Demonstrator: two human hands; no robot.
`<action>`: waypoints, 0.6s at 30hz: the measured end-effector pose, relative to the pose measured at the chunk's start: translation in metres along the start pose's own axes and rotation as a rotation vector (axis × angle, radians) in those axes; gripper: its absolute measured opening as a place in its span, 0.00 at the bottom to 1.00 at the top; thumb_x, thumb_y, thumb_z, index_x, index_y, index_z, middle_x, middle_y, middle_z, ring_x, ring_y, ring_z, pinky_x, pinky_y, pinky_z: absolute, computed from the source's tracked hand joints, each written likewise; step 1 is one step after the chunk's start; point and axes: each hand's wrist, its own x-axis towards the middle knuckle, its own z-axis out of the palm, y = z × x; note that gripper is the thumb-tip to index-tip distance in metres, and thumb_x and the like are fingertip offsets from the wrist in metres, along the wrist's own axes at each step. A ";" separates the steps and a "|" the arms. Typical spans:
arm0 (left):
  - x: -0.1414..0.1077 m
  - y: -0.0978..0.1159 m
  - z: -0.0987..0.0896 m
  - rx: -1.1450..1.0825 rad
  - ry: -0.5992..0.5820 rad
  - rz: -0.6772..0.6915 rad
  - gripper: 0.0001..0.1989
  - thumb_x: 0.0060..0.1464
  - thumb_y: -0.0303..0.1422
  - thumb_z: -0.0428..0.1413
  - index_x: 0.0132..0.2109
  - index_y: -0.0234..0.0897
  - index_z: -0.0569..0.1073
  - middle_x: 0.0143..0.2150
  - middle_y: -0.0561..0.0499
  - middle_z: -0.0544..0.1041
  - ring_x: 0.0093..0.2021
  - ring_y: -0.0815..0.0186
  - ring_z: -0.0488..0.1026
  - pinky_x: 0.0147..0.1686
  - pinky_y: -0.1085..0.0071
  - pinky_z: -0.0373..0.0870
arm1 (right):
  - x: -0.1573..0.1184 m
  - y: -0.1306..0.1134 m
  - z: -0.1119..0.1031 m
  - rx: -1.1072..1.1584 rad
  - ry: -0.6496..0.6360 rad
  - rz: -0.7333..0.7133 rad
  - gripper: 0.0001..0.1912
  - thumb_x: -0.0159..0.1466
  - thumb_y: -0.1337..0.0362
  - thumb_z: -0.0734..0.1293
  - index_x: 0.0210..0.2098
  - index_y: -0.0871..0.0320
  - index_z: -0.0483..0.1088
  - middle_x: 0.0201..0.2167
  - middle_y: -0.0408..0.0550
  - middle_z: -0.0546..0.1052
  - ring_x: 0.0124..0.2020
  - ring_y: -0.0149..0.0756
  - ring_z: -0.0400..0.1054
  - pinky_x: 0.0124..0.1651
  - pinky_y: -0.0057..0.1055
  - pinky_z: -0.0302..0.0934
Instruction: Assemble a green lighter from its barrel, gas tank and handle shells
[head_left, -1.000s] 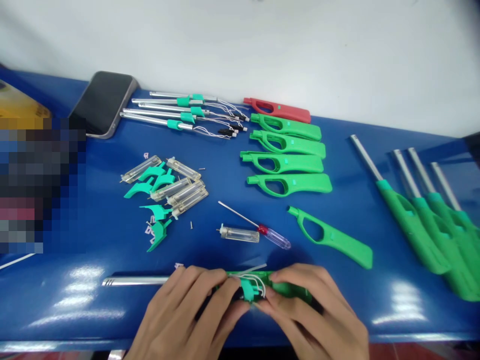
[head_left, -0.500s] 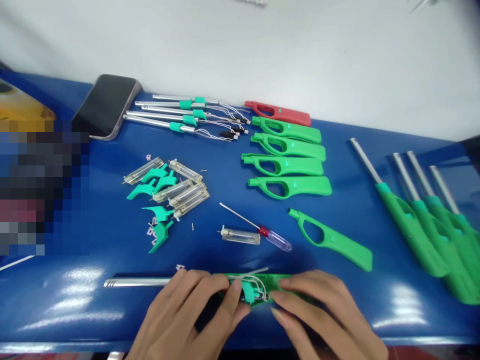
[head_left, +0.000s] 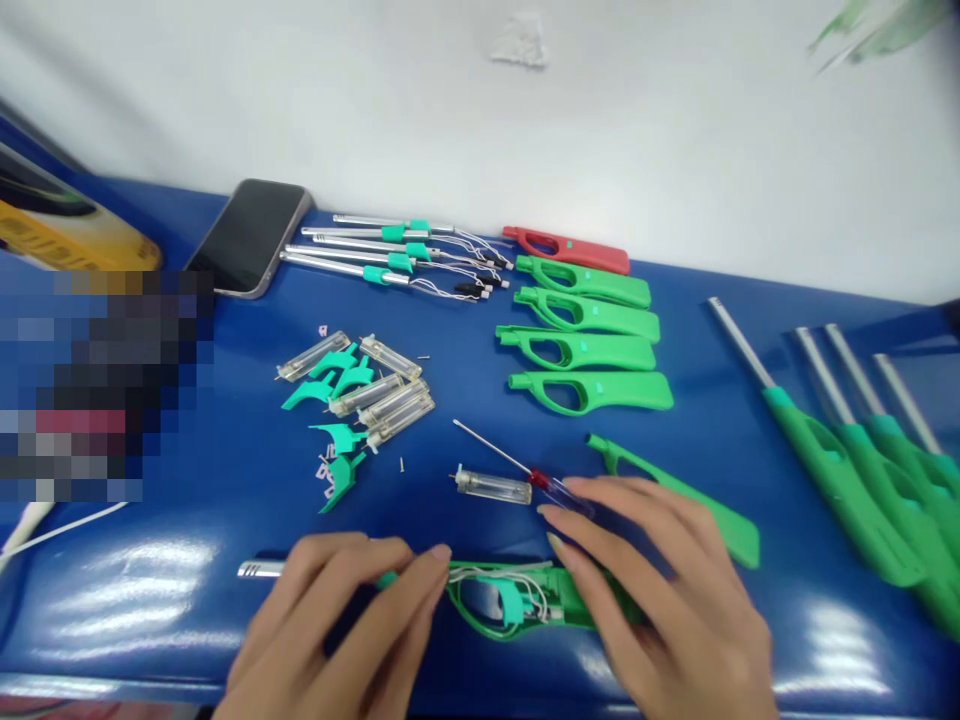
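A half-built green lighter (head_left: 525,605) lies open near the table's front edge, showing a teal trigger and white wires. Its metal tube (head_left: 259,570) points left. My left hand (head_left: 345,620) pinches it where the tube meets the body. My right hand (head_left: 660,590) is off the lighter, fingers spread, with its fingertips at the handle of a small red-and-clear screwdriver (head_left: 495,450). A clear fuel tank (head_left: 491,486) lies just left of those fingertips. A loose green shell half (head_left: 724,535) is partly hidden behind my right hand.
Behind lie several green shells (head_left: 592,350), a red shell (head_left: 570,250), wired metal tubes (head_left: 375,250) and a phone (head_left: 251,240). A pile of clear tanks and teal triggers (head_left: 360,395) sits at centre left. Finished green lighters (head_left: 847,470) lie at right. A white cable (head_left: 67,520) runs at left.
My right hand has lifted off the lighter and moved up to the screwdriver. The left hand stays on the lighter. The view has tilted, so everything sits lower and farther right.
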 end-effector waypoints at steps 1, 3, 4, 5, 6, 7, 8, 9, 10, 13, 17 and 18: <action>0.005 -0.003 -0.003 0.018 0.010 -0.014 0.17 0.64 0.14 0.59 0.53 0.35 0.79 0.46 0.50 0.76 0.46 0.66 0.73 0.48 0.68 0.73 | 0.001 0.001 0.000 -0.020 -0.006 -0.008 0.13 0.74 0.72 0.70 0.55 0.55 0.78 0.58 0.49 0.76 0.60 0.40 0.68 0.65 0.38 0.63; 0.012 -0.010 -0.010 0.046 0.042 -0.041 0.14 0.66 0.16 0.59 0.52 0.35 0.79 0.46 0.50 0.76 0.45 0.67 0.73 0.47 0.68 0.72 | 0.005 0.001 0.001 -0.044 -0.019 -0.030 0.12 0.74 0.70 0.70 0.56 0.53 0.79 0.62 0.51 0.73 0.63 0.43 0.67 0.66 0.41 0.62; 0.015 -0.013 -0.012 0.052 0.052 -0.058 0.13 0.66 0.17 0.59 0.52 0.36 0.79 0.46 0.50 0.76 0.45 0.67 0.73 0.48 0.68 0.72 | 0.008 0.001 0.002 -0.052 -0.039 -0.038 0.13 0.74 0.68 0.70 0.56 0.53 0.79 0.64 0.52 0.72 0.65 0.46 0.66 0.66 0.43 0.63; 0.017 -0.015 -0.014 0.052 0.059 -0.083 0.12 0.67 0.18 0.59 0.53 0.36 0.79 0.47 0.51 0.76 0.45 0.67 0.73 0.48 0.68 0.71 | 0.011 0.001 0.003 -0.060 -0.064 -0.045 0.13 0.75 0.68 0.70 0.57 0.53 0.78 0.67 0.53 0.70 0.67 0.48 0.64 0.65 0.46 0.64; 0.018 -0.018 -0.016 0.053 0.064 -0.109 0.12 0.68 0.19 0.59 0.53 0.37 0.79 0.47 0.51 0.76 0.45 0.68 0.73 0.49 0.68 0.70 | 0.014 0.000 0.004 -0.069 -0.092 -0.054 0.13 0.75 0.67 0.70 0.58 0.53 0.78 0.68 0.54 0.69 0.68 0.51 0.63 0.65 0.48 0.65; 0.018 -0.020 -0.017 0.063 0.069 -0.138 0.12 0.68 0.20 0.59 0.54 0.38 0.79 0.48 0.52 0.76 0.45 0.68 0.73 0.49 0.68 0.69 | 0.018 -0.001 0.006 -0.078 -0.115 -0.067 0.14 0.75 0.67 0.69 0.58 0.53 0.77 0.69 0.56 0.68 0.69 0.53 0.63 0.64 0.51 0.66; 0.017 -0.023 -0.018 0.082 0.066 -0.156 0.12 0.69 0.22 0.59 0.54 0.39 0.79 0.48 0.52 0.76 0.45 0.68 0.74 0.50 0.68 0.69 | 0.022 -0.002 0.007 -0.087 -0.123 -0.076 0.13 0.76 0.66 0.69 0.59 0.53 0.77 0.69 0.57 0.68 0.70 0.55 0.62 0.63 0.53 0.67; 0.017 -0.025 -0.018 0.109 0.062 -0.170 0.11 0.70 0.24 0.59 0.55 0.41 0.79 0.49 0.52 0.76 0.45 0.67 0.74 0.50 0.68 0.69 | 0.025 -0.003 0.009 -0.098 -0.119 -0.085 0.13 0.76 0.66 0.68 0.59 0.53 0.77 0.69 0.59 0.68 0.70 0.56 0.62 0.61 0.55 0.69; 0.016 -0.028 -0.018 0.138 0.058 -0.180 0.10 0.71 0.26 0.59 0.55 0.42 0.79 0.50 0.52 0.76 0.46 0.66 0.74 0.50 0.68 0.69 | 0.028 -0.004 0.011 -0.109 -0.112 -0.090 0.12 0.76 0.65 0.68 0.58 0.54 0.77 0.69 0.61 0.69 0.69 0.58 0.63 0.60 0.56 0.70; 0.015 -0.034 -0.018 0.187 -0.008 -0.167 0.09 0.73 0.30 0.57 0.55 0.44 0.79 0.51 0.52 0.76 0.47 0.64 0.73 0.49 0.68 0.70 | 0.033 -0.007 0.018 -0.133 -0.085 -0.079 0.08 0.77 0.66 0.67 0.52 0.57 0.78 0.66 0.62 0.72 0.68 0.60 0.65 0.58 0.58 0.71; 0.011 -0.041 -0.027 0.142 -0.152 -0.134 0.11 0.75 0.31 0.53 0.57 0.46 0.77 0.52 0.52 0.77 0.46 0.64 0.74 0.48 0.70 0.73 | 0.033 -0.009 0.022 -0.125 -0.083 -0.086 0.05 0.76 0.69 0.68 0.46 0.58 0.77 0.63 0.59 0.76 0.68 0.59 0.66 0.60 0.55 0.68; 0.009 -0.043 -0.030 0.125 -0.193 -0.124 0.12 0.76 0.32 0.51 0.57 0.47 0.77 0.51 0.53 0.77 0.45 0.65 0.75 0.47 0.71 0.74 | 0.033 -0.010 0.022 -0.121 -0.067 -0.094 0.04 0.75 0.69 0.68 0.46 0.58 0.78 0.62 0.58 0.77 0.67 0.58 0.67 0.60 0.54 0.67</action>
